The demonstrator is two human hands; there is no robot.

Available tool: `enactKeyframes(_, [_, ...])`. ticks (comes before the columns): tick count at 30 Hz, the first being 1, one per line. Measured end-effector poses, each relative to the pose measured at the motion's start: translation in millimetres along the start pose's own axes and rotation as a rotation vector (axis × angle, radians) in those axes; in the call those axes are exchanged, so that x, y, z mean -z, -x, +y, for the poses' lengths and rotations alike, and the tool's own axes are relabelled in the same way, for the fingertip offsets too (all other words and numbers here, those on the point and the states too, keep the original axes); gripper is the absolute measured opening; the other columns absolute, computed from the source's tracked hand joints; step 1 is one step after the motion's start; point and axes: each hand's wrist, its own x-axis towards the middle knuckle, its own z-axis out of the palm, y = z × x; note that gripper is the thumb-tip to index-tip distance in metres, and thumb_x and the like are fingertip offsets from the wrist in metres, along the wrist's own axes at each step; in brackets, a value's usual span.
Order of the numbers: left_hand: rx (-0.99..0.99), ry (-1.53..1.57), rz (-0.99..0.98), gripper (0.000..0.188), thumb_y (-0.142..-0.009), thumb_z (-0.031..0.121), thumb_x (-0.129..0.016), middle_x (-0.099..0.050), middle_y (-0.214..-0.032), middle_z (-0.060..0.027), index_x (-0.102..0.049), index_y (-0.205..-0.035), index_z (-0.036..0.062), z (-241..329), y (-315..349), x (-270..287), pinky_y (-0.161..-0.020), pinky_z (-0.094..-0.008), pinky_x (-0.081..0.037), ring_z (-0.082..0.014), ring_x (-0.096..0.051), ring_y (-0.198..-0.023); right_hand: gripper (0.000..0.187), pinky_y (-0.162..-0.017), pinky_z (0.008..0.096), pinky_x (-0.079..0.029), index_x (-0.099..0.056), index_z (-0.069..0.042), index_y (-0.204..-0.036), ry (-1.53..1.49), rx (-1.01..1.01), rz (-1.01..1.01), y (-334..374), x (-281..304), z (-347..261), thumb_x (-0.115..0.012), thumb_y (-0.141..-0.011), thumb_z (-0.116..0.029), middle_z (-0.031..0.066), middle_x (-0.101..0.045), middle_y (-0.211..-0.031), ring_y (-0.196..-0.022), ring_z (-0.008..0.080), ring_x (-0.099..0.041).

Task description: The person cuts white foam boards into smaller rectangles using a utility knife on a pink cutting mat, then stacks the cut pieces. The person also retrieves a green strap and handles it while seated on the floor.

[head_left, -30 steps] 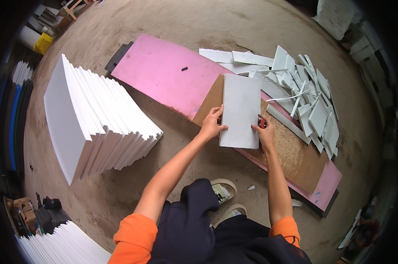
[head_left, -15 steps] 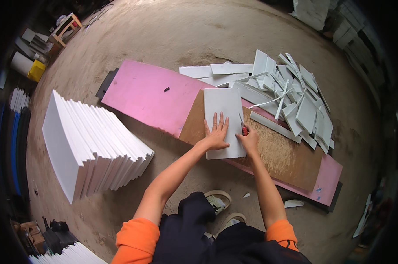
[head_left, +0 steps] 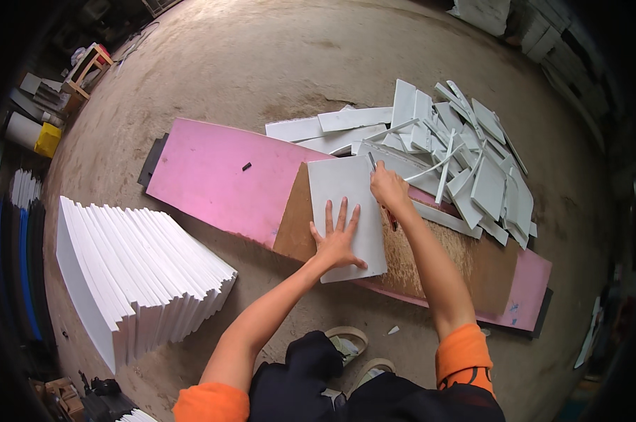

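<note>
A white foam board [head_left: 339, 190] lies across a brown board [head_left: 476, 271], which rests on a long pink slab [head_left: 223, 176]. My left hand [head_left: 339, 243] is pressed flat on the white board with its fingers spread. At the board's upper right edge, my right hand [head_left: 389, 186] is closed round a knife; a thin grey tip [head_left: 372, 161] shows beyond the fingers. A red handle part [head_left: 391, 221] shows below the wrist beside the board's right edge. The hand hides the middle of the knife.
A row of white boards [head_left: 149, 274] stands upright at the left. White offcuts [head_left: 465, 155] are heaped beyond the slab at the right. A small black piece [head_left: 247, 167] lies on the pink slab. My shoes are close to the slab on the concrete floor [head_left: 283, 56].
My right hand has moved away from me along the white board's right edge, up to its far corner. My left hand stays spread on the board. The whole view has shifted slightly.
</note>
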Motion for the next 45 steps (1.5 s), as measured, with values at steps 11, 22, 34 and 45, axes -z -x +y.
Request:
enactKeyframes(11, [-0.036, 0.023, 0.071, 0.132, -0.036, 0.047, -0.081, 0.013, -0.145, -0.0077, -0.002, -0.139, 0.0259, -0.4, -0.3, -5.6, -0.087, -0.0709, -0.008, -0.0355, 0.019, -0.13, 0.031, -0.044, 0.0409, -0.047, -0.059, 0.009, -0.083, -0.006, -0.333, -0.597, -51.3, 18.8, -16.2, -0.036, -0.074, -0.009, 0.0199, -0.059, -0.064, -0.052, 0.0305, -0.059])
enactKeyframes(22, [-0.039, 0.024, 0.128, 0.131, -0.033, 0.047, -0.081, 0.008, -0.146, -0.0073, -0.007, -0.14, 0.0237, -1.9, 0.5, -8.8, -0.086, -0.072, -0.012, -0.0353, 0.016, -0.13, 0.03, -0.071, 0.0472, -0.046, -0.053, 0.003, -0.1, -0.101, -0.253, -0.451, 150.3, -49.3, 54.8, -0.043, -0.079, -0.014, 0.0262, -0.058, -0.093, -0.084, 0.0378, -0.058])
enactKeyframes(34, [-0.04, -0.036, 0.068, 0.134, -0.034, 0.052, -0.08, 0.014, -0.145, -0.0065, 0.0, -0.139, 0.0266, -4.9, -12.0, -14.2, -0.086, -0.0727, -0.009, -0.0355, 0.021, -0.129, 0.031, -0.071, 0.042, -0.047, -0.058, 0.006, -0.083, -0.089, -0.002, -0.615, 192.1, -22.6, 84.4, -0.044, -0.078, -0.02, 0.0255, -0.06, -0.078, -0.074, 0.0354, -0.062])
enactKeyframes(45, [-0.054, -0.052, 0.08, 0.134, -0.035, 0.057, -0.077, 0.013, -0.145, -0.0091, -0.001, -0.14, 0.0249, -5.4, -3.0, -12.7, -0.084, -0.0718, -0.011, -0.0366, 0.02, -0.129, 0.028, -0.079, 0.0458, -0.045, -0.057, -0.001, -0.098, -0.072, -0.02, 0.049, -17.3, -7.7, 1.0, -0.042, -0.08, -0.017, 0.0208, -0.061, -0.091, -0.091, 0.0363, -0.058])
